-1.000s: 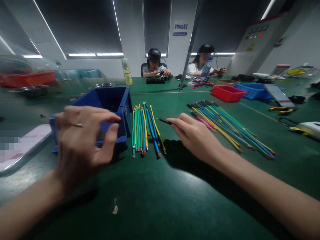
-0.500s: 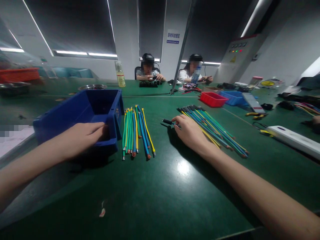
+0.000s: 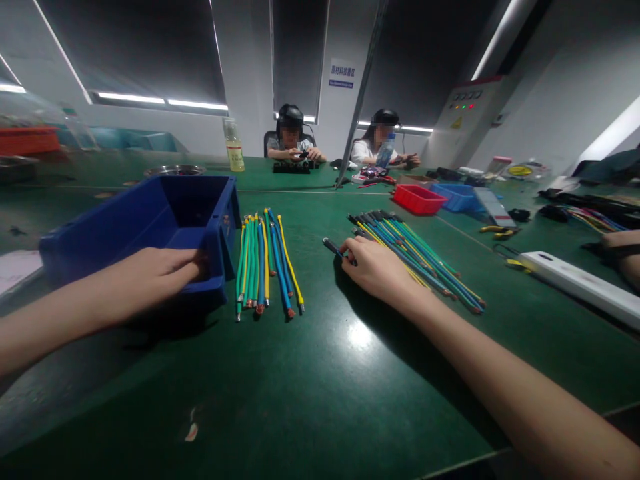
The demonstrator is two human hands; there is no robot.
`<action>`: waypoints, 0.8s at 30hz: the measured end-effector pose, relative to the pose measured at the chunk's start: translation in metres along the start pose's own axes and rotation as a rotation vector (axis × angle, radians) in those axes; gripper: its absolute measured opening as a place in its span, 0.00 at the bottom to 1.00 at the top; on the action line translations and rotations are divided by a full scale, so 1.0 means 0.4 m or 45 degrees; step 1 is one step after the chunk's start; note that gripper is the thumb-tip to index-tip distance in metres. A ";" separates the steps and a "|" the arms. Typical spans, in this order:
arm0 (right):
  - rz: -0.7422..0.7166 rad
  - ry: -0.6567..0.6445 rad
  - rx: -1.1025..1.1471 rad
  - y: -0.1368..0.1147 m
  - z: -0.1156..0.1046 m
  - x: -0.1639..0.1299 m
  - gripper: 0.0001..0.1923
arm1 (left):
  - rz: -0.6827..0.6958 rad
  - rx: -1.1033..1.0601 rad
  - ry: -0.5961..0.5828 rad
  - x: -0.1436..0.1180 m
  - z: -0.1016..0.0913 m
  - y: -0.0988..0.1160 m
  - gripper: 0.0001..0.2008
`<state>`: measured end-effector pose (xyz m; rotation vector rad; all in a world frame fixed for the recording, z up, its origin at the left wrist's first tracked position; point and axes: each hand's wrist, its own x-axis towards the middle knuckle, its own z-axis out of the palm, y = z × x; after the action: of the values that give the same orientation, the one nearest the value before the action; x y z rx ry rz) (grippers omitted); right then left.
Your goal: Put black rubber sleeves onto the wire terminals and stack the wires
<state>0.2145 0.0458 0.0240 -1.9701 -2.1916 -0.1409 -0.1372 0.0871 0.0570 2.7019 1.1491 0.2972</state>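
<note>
My left hand [image 3: 173, 267] reaches into a deep blue plastic bin [image 3: 105, 223]; its fingertips are hidden at the bin's front end. My right hand [image 3: 373, 267] is closed on a cable [image 3: 332, 247] whose black-sleeved end pokes out to the left of the fingers, while the rest is mostly hidden. Just right of that hand lies a fan of green, blue and yellow cables [image 3: 425, 250] with black sleeves on their far ends. Between the bin and my right hand, a second row of cables [image 3: 263, 263] lies side by side, with bare metal ends.
A red tray [image 3: 419, 199] and a blue tray [image 3: 460, 197] stand at the back right. Nearer are yellow-handled pliers [image 3: 499, 231] and a white power strip [image 3: 580, 287]. A bottle [image 3: 233, 147] stands behind the bin. Two people sit across the table; another person's hand [image 3: 623, 250] shows far right.
The view has turned slightly, so everything sits a little further left. In my right hand, the cable's black end slants more steeply. My left hand stays in the bin.
</note>
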 end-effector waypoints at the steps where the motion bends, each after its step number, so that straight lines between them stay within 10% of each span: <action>1: 0.016 -0.010 -0.013 -0.003 -0.004 -0.003 0.11 | -0.010 0.009 -0.016 0.001 -0.002 0.003 0.15; 8: 0.114 -0.165 -0.032 0.017 -0.015 0.001 0.12 | -0.369 0.015 -0.093 0.014 0.017 0.035 0.23; 24: 0.420 -0.186 -0.186 0.043 -0.026 0.019 0.15 | -0.333 0.065 -0.033 0.014 0.026 0.022 0.21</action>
<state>0.2315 0.0532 0.0349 -2.4627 -1.9483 -0.1147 -0.1247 0.0843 0.0497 2.5481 1.5001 0.1937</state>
